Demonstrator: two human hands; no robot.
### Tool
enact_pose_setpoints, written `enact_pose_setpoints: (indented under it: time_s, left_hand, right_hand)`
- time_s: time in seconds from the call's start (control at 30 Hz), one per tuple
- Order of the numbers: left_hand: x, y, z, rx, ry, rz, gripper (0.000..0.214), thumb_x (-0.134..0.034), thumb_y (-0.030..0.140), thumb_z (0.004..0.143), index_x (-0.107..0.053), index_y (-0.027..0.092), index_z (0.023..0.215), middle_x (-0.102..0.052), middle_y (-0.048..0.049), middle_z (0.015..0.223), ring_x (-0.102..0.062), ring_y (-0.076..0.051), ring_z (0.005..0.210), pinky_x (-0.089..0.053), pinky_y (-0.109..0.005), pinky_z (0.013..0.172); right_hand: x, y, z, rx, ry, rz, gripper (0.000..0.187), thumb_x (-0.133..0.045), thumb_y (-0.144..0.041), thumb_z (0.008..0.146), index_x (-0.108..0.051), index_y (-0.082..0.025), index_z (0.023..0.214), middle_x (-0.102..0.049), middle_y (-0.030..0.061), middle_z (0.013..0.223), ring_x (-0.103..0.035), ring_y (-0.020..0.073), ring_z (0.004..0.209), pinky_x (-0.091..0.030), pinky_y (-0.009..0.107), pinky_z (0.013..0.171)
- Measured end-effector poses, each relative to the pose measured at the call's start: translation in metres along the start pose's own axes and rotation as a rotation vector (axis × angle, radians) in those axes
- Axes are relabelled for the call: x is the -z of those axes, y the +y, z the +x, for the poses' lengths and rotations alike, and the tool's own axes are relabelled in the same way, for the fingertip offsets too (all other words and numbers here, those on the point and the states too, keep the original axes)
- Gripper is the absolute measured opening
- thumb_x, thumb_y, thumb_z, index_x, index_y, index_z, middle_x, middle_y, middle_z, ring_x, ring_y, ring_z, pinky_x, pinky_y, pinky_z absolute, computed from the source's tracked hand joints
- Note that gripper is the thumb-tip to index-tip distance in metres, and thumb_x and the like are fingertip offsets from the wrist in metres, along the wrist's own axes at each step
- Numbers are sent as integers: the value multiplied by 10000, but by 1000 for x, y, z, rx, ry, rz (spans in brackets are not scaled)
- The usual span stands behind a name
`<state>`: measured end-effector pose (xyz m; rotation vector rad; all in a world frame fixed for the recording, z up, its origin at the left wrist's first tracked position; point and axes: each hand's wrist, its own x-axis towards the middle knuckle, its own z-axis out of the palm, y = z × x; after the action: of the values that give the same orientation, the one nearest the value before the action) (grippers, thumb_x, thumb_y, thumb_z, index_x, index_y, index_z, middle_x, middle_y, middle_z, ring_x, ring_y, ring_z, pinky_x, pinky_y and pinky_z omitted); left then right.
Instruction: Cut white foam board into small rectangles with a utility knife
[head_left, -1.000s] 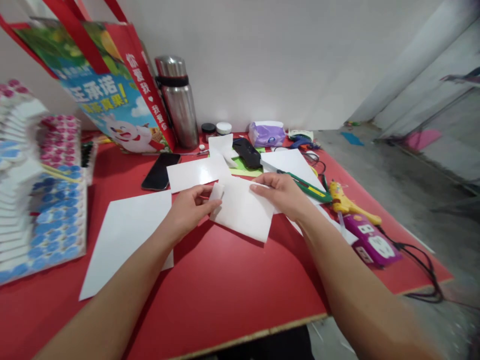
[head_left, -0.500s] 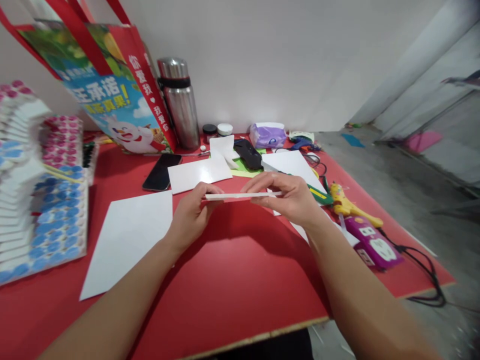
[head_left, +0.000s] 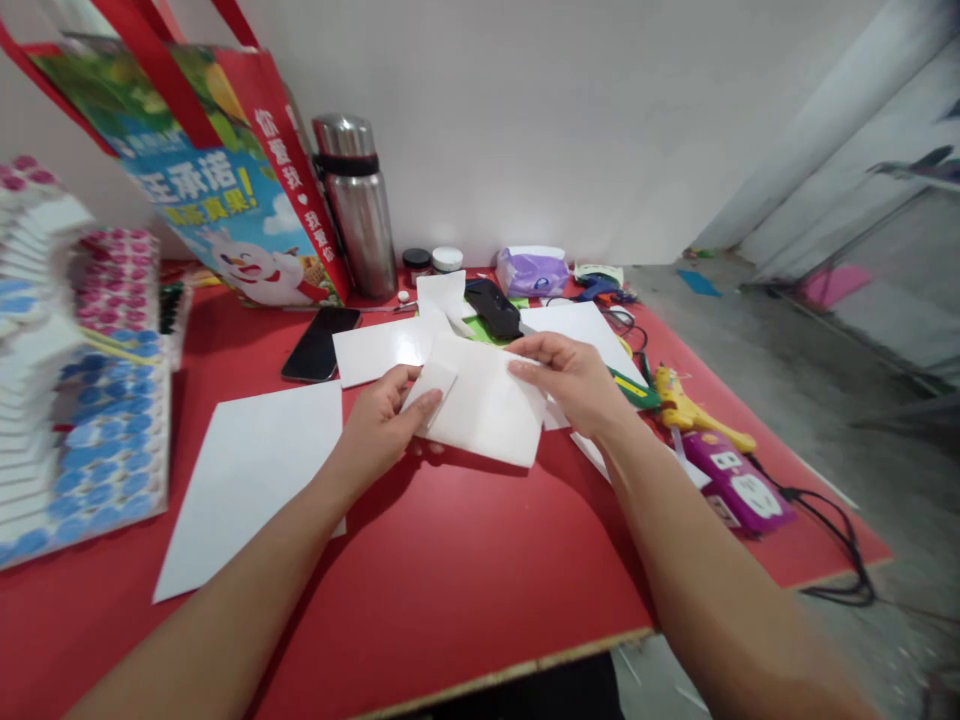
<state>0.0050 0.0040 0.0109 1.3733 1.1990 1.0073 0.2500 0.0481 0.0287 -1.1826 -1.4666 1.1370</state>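
Observation:
Both hands hold up a white foam board piece [head_left: 491, 405] above the red table, its broad face now turned toward me. My left hand [head_left: 386, 420] pinches its left side, thumb on top, where a smaller white strip or flap [head_left: 436, 385] lies over the board; whether the two are joined I cannot tell. At the upper right edge, my right hand [head_left: 574, 380] grips the board between thumb and fingers. Just behind lies another white board [head_left: 379, 350], and a larger white sheet [head_left: 255, 480] rests to the left, partly under my left forearm.
On the red table [head_left: 480, 590] stand a steel thermos [head_left: 364, 220] and a printed bag [head_left: 247, 220] at the back. Blue and pink foam pieces [head_left: 120, 430] line the left. A phone [head_left: 321, 343], yellow glue gun [head_left: 694, 415], purple power strip [head_left: 739, 485] and green cutter [head_left: 634, 388] lie around.
The board was edge-on and level; it has tilted so its broad face shows. My left thumb now lies over the small strip at its left side.

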Motion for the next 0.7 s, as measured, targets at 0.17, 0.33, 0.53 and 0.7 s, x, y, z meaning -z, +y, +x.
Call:
enact_pose_setpoints:
  time_s: [0.17,0.33,0.53,0.7]
  left_hand:
    - [15,-6,9,-56,247,42,267,-629,467,930,-563,217,994,-664,36,647,-412,-70,362,-307,-206,389]
    - [23,-10,14,-38,292,-57,239,-606,439,941,-566,214,871,-672,21,685,-408,-66,399,-339,-219,447]
    - [23,-14,14,-1,206,111,343,-561,452,950,-511,216,707,-504,35,577,-433,-120,515,-326,-250,508]
    - [21,-17,16,-108,49,457,211,-553,380,926,-604,209,813,-621,-5,800,-570,-184,747,-426,-298,694]
  right_hand:
    - [-5,11,1,-129,-112,-59,237,-799,-367,742,-783,-188,895,-757,25,787,-648,153,655,-492,263,574]
    - [-8,9,-1,-111,-198,-129,206,-736,-359,795,-789,-199,913,-757,20,809,-651,155,690,-487,261,594]
    - [-11,15,1,-10,-222,-248,208,-650,-317,863,-786,-189,954,-778,43,910,-688,181,801,-529,306,724]
    - [-27,26,4,240,-168,-412,230,-631,-268,897,-781,-192,1053,-777,87,1105,-703,231,1024,-525,397,963]
